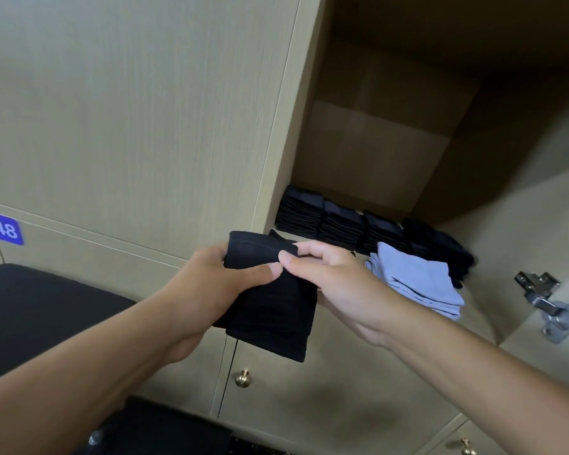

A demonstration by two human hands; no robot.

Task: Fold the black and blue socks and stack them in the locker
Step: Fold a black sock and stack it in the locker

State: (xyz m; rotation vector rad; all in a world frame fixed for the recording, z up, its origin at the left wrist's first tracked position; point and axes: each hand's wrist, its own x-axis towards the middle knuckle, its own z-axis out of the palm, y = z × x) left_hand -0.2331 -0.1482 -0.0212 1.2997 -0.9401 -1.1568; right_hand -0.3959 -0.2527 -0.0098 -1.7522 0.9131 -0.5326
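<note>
Both hands on one folded black sock (pixel 270 307), held in the air just in front of the open locker (pixel 391 159). Left hand (pixel 211 284) wrapped round the sock's left edge, thumb laid across the front face. Right hand (pixel 335 277) pinching the upper right edge, thumb and forefinger closed on the fold, thumb tip touching the left thumb tip.

Fabric thin, soft, very light – hangs limp below the hands, lower corner drooping. No stiffness, so likely to spring open if the fold is let go; not fragile, not slippery, a plain pinch should be enough. Best hold judged to be at the folded edge, both layers caught together, flat support underneath on set-down.

Beyond the hands, on the locker shelf: row of black sock stacks (pixel 342 221) at the back, blue sock stack (pixel 418 280) just right of the right hand, nearer the front. Door hinge (pixel 549 307) far right. Number tag 48 (pixel 5 228) left of the left hand – brass knob (pixel 242 378) below.
</note>
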